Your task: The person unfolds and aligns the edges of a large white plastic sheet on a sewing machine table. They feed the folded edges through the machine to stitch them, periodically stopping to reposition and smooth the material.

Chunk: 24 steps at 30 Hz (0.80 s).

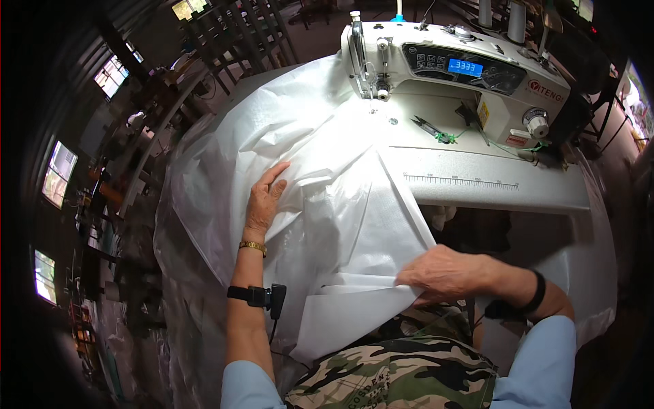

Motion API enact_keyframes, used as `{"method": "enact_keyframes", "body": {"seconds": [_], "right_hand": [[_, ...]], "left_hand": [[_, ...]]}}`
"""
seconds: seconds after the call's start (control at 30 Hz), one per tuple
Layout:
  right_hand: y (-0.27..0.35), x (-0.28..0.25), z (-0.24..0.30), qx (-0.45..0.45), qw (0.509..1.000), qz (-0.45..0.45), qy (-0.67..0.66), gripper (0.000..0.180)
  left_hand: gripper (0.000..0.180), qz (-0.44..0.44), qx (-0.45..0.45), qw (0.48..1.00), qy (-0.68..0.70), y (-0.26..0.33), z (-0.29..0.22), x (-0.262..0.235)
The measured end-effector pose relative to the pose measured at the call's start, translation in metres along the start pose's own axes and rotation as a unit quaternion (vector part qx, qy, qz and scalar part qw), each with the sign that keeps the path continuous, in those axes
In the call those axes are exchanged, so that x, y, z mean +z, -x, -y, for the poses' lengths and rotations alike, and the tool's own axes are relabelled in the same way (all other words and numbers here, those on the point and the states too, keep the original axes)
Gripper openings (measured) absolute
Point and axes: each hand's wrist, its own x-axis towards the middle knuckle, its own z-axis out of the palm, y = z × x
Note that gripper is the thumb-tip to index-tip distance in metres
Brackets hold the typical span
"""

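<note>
A large sheet of white, slightly see-through plastic-like fabric [327, 211] spreads over the sewing machine's bed and hangs down to my lap. My left hand [264, 198] lies on the sheet left of the needle area, fingers stretched out and thumb apart. At the lower right, my right hand [443, 274] pinches the folded edge of the sheet, where several layers gather under its fingers. From that hand a straight folded edge runs up toward the needle. The white sewing machine [470, 75] stands beyond, its lamp glaring on the fabric; the presser foot is washed out by light.
Thread snips [428, 127] with green string lie on the machine bed, right of the needle. A ruler scale [463, 181] runs along the table's front edge. Thread cones [516, 24] stand behind the machine. A metal rack [235, 41] is at the far left.
</note>
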Motion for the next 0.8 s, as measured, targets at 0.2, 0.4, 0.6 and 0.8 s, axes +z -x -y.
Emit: {"method": "enact_keyframes", "body": {"seconds": [0.2,0.4,0.6,0.8], "right_hand": [[0.015,0.066,-0.059,0.245,0.962,0.121,-0.007,0.05],[-0.03,0.011,-0.047,0.102,0.951,-0.274,-0.104,0.027],[-0.087,-0.002,-0.052,0.024,0.936,-0.351,0.001,0.012],[-0.137,0.0,-0.012,0.098,0.985,-0.079,0.119,0.027]], "left_hand": [[0.042,0.016,-0.097,0.988,0.117,0.003,-0.018,-0.019],[0.051,0.026,-0.089,0.994,0.048,0.02,-0.085,-0.033],[0.059,-0.021,-0.049,0.998,-0.027,0.03,-0.113,-0.028],[0.056,-0.003,-0.164,0.986,-0.02,0.027,-0.119,-0.026]]}}
